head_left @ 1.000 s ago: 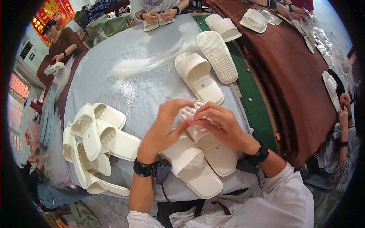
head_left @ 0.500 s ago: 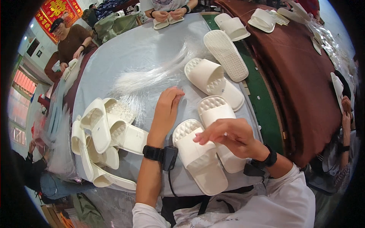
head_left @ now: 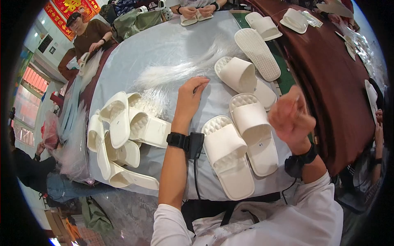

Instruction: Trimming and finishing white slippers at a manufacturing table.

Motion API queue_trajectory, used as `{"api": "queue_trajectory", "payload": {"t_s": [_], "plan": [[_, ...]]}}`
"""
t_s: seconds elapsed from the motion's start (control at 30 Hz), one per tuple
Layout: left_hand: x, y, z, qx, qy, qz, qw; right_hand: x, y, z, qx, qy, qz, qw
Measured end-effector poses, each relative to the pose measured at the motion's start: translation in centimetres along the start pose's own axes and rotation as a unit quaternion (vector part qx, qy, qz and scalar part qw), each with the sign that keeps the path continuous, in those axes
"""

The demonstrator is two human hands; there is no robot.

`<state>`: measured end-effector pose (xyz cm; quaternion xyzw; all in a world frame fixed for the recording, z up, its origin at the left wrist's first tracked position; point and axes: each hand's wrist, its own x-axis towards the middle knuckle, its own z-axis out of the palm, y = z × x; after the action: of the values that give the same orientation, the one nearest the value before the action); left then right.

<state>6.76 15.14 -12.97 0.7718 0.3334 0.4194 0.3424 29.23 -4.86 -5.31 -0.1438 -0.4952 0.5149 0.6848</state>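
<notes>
Note a pair of cream slippers (head_left: 227,158) lying flat on grey cloth (head_left: 131,61), side by side between left hand (head_left: 191,96) and right hand (head_left: 292,117), nearer in this view to the right, with long axes running away from the person and slightly leftward. Distinguished by broad, plain straps (head_left: 225,143) over bumpy insoles. Observe hands well apart, left loosely curled, right blurred; impossible to tell of any hold.

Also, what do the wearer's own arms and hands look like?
Left hand and right hand ungloved, right one blurred. White sleeves leave forearms bare. Black strap on each wrist; left carries a dark boxy module with thin black cable.
</notes>
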Motion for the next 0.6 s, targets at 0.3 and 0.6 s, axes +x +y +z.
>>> {"api": "queue_trajectory", "payload": {"t_s": [0.3,0.6], "plan": [[0.1,0.0,-0.3,0.038,0.037,0.034,0.998,1.5,-2.2,-3.8,0.372,-0.076,0.016,0.925],[0.0,-0.3,-0.5,0.058,0.049,0.029,0.997,1.6,-3.3,-2.6,0.397,-0.312,0.108,0.857]]}}
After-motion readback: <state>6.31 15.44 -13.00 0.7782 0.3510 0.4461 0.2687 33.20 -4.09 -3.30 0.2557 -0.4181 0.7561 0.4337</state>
